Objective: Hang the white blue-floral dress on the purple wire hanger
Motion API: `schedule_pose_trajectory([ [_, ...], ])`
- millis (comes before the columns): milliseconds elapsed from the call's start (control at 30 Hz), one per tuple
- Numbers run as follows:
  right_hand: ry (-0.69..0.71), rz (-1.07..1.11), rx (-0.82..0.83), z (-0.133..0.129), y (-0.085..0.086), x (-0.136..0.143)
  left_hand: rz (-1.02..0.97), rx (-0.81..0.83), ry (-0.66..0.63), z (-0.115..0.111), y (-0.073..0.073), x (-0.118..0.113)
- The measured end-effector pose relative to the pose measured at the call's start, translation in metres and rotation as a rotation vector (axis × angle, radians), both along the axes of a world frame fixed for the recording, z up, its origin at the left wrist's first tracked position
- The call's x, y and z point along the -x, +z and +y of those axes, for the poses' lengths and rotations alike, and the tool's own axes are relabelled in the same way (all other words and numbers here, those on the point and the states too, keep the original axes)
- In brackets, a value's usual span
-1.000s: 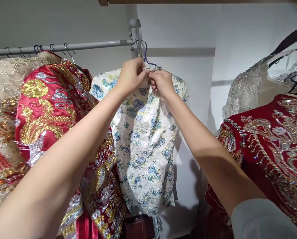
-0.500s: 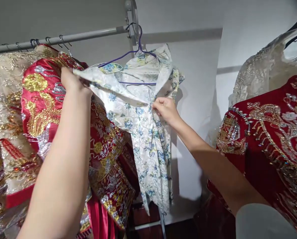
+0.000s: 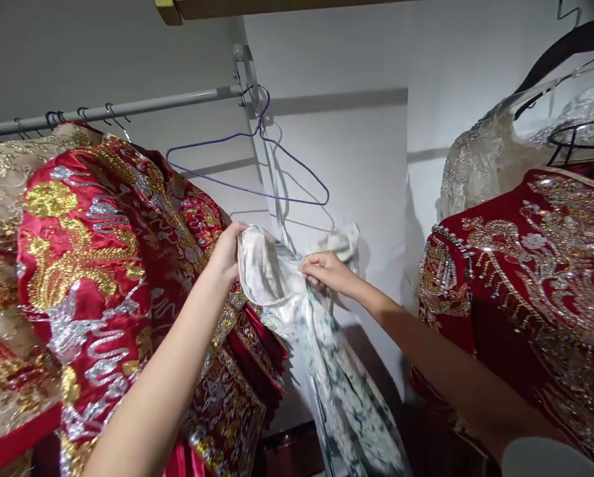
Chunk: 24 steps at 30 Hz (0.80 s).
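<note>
The left hand (image 3: 228,252) and right hand (image 3: 324,270), fingers closed, pinch a floral garment (image 3: 337,371), soft, creased white cloth with blurred blue-green blooms, hanging below a thin purple wire hanger (image 3: 247,192). To the left, a glossy red jacket (image 3: 108,265) carries gold and silver embroidery; to the right hangs a dark-red beaded dress (image 3: 520,265).

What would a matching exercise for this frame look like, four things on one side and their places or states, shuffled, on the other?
1. Floral garment
2. Purple wire hanger
3. Red jacket with gold and silver decoration
4. Curved black hanger

A. At the end of the grey rail, with no garment on it
B. Near the top right corner
C. Held by the left hand and the right hand
D. On the left side, below the rail

Right pairs: 1-C, 2-A, 3-D, 4-B
</note>
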State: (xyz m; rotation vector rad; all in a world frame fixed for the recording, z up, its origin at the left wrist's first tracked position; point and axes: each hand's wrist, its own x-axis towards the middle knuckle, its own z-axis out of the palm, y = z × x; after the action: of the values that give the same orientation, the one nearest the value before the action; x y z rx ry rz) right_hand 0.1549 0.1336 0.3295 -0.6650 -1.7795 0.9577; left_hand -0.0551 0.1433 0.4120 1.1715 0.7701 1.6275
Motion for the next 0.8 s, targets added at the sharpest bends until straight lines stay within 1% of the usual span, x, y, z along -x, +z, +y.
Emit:
schedule_pose_trajectory([
  [100, 0.130, 0.047, 0.145, -0.001, 0.001, 0.006, 0.155, -0.152, -0.119, -0.023, -0.017, -0.032],
  [200, 0.332, 0.192, 0.277, -0.006, 0.009, 0.010, 0.386, -0.328, -0.156, -0.038, -0.036, -0.056],
  [267, 0.430, 0.302, 0.322, -0.010, 0.016, 0.006, 0.483, -0.458, -0.136, -0.041, -0.044, -0.060],
  [300, 0.448, 0.330, 0.338, -0.013, 0.020, 0.002, 0.509, -0.522, -0.115, -0.040, -0.045, -0.058],
  [367, 0.433, 0.293, 0.358, -0.020, 0.030, -0.009, 0.554, -0.594, -0.094, -0.037, -0.046, -0.050],
  [400, 0.411, 0.238, 0.357, -0.024, 0.036, -0.015, 0.602, -0.583, -0.137, -0.035, -0.046, -0.045],
  [433, 0.372, 0.182, 0.341, -0.029, 0.043, -0.021, 0.678, -0.538, -0.239, -0.034, -0.046, -0.039],
  [467, 0.312, 0.135, 0.307, -0.034, 0.051, -0.027, 0.783, -0.466, -0.398, -0.033, -0.047, -0.034],
  [533, 0.142, 0.098, 0.182, -0.043, 0.067, -0.039, 1.025, -0.293, -0.783, -0.035, -0.051, -0.025],
  [567, 0.052, 0.089, 0.110, -0.046, 0.075, -0.046, 1.134, -0.214, -0.933, -0.037, -0.053, -0.021],
  [600, -0.030, 0.082, 0.037, -0.047, 0.083, -0.053, 1.221, -0.151, -1.024, -0.039, -0.055, -0.018],
  [633, -0.098, 0.079, -0.037, -0.046, 0.091, -0.062, 1.284, -0.105, -1.055, -0.040, -0.056, -0.014],
  [667, -0.156, 0.083, -0.113, -0.043, 0.098, -0.072, 1.324, -0.083, -1.033, -0.042, -0.056, -0.010],
  [733, -0.277, 0.138, -0.276, -0.030, 0.111, -0.097, 1.348, -0.107, -0.879, -0.043, -0.049, -0.001],
  [800, -0.393, 0.215, -0.421, -0.011, 0.125, -0.122, 1.306, -0.154, -0.684, -0.044, -0.033, 0.009],
])
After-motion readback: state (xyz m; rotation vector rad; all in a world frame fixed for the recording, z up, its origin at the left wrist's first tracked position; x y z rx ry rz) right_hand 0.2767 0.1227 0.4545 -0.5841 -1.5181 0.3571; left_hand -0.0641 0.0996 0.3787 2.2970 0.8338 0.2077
